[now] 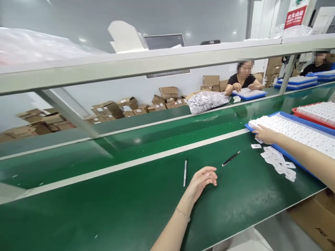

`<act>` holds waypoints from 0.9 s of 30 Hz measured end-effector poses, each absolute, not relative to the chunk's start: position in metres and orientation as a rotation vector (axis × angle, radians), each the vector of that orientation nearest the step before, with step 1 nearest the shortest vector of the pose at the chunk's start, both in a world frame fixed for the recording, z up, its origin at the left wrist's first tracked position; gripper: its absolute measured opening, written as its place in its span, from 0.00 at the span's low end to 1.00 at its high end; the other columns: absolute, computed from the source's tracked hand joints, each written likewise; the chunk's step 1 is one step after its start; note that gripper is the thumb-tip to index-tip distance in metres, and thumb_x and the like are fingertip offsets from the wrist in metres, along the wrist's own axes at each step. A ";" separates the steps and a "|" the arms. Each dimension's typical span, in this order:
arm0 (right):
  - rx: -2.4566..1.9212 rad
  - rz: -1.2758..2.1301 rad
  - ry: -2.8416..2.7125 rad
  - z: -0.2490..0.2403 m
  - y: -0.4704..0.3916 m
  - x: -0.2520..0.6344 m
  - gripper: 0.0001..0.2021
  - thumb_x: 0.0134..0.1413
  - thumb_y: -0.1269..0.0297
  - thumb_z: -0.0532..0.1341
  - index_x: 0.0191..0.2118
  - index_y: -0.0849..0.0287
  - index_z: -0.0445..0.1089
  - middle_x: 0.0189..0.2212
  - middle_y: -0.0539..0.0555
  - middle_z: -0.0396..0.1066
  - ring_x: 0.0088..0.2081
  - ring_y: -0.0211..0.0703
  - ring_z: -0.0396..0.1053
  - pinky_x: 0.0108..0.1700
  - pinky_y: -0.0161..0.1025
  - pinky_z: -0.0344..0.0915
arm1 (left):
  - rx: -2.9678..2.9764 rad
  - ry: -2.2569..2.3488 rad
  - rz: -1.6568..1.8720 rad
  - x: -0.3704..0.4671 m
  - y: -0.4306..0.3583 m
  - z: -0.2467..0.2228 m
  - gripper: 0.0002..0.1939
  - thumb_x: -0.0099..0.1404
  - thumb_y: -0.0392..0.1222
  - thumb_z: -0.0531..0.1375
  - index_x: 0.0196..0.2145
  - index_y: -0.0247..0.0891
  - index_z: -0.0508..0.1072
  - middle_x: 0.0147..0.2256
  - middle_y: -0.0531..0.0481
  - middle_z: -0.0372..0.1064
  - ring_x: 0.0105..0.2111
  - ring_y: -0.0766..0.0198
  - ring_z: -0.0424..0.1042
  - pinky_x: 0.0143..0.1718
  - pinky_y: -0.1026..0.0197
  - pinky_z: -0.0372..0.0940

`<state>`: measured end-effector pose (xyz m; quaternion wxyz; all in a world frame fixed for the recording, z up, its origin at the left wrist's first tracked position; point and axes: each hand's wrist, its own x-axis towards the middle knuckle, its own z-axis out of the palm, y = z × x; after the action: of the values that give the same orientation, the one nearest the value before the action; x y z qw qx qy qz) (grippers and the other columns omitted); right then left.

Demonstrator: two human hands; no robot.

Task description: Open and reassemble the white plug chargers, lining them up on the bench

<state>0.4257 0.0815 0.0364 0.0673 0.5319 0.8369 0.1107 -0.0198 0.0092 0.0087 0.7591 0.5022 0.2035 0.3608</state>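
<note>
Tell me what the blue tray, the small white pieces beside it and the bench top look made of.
Blue tray: likely moulded plastic, smooth, uniform colour.
Small white pieces: matte, thin and flat; plastic or card, unclear.
Bench top: green, slightly glossy mat, probably rubber or vinyl; it reflects the lights.

Green bench (131, 205) carries blue tray (300, 120) (full), 2 pens (185, 172).

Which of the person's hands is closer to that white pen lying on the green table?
Left. The left hand rests loosely curled on the green table just right of the white pen, not touching it. The right hand is far off, at the blue tray's corner.
</note>
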 end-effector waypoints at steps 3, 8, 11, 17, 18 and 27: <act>1.564 0.427 2.534 0.051 0.074 0.413 0.17 0.40 0.73 0.58 0.39 0.66 0.76 0.53 0.68 0.68 0.64 0.62 0.53 0.67 0.60 0.41 | 1.112 0.445 0.789 -0.019 0.009 0.009 0.20 0.57 0.49 0.66 0.42 0.31 0.75 0.32 0.44 0.71 0.29 0.62 0.72 0.35 0.59 0.66; 1.560 0.495 2.873 0.079 0.041 0.327 0.21 0.51 0.57 0.59 0.49 0.63 0.71 0.55 0.65 0.66 0.63 0.62 0.54 0.64 0.62 0.50 | 1.082 0.496 0.828 -0.015 0.010 0.006 0.22 0.58 0.51 0.66 0.42 0.31 0.74 0.33 0.43 0.71 0.28 0.62 0.72 0.33 0.58 0.68; 1.383 0.468 3.096 0.084 0.016 0.252 0.18 0.53 0.59 0.59 0.48 0.62 0.69 0.56 0.62 0.65 0.62 0.58 0.56 0.65 0.58 0.50 | 1.039 0.531 0.872 -0.012 0.009 0.004 0.22 0.58 0.52 0.66 0.43 0.31 0.74 0.35 0.42 0.72 0.28 0.62 0.73 0.33 0.58 0.69; 1.453 0.306 3.309 0.048 -0.001 0.169 0.16 0.53 0.62 0.59 0.47 0.62 0.68 0.53 0.61 0.67 0.61 0.56 0.58 0.64 0.56 0.53 | 1.008 0.607 0.914 -0.010 0.005 0.004 0.23 0.58 0.55 0.66 0.38 0.29 0.75 0.34 0.41 0.73 0.32 0.62 0.73 0.41 0.57 0.68; 1.487 0.266 3.332 0.041 -0.002 0.165 0.16 0.53 0.62 0.59 0.47 0.63 0.67 0.53 0.61 0.68 0.61 0.56 0.58 0.64 0.56 0.55 | 1.013 0.618 0.918 -0.010 0.005 0.005 0.22 0.56 0.54 0.67 0.36 0.29 0.76 0.34 0.42 0.73 0.32 0.63 0.73 0.41 0.57 0.68; 1.497 -0.328 3.633 0.014 -0.003 0.168 0.22 0.58 0.60 0.60 0.56 0.54 0.58 0.54 0.59 0.65 0.61 0.54 0.58 0.58 0.56 0.64 | 0.999 0.644 0.854 -0.012 0.004 0.012 0.22 0.51 0.48 0.71 0.40 0.31 0.78 0.33 0.44 0.74 0.35 0.62 0.72 0.42 0.59 0.65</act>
<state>0.1684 -0.0035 0.0140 -0.3903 0.3496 0.8483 -0.0765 -0.0124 0.0035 0.0123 0.7442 0.4560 0.2939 0.3897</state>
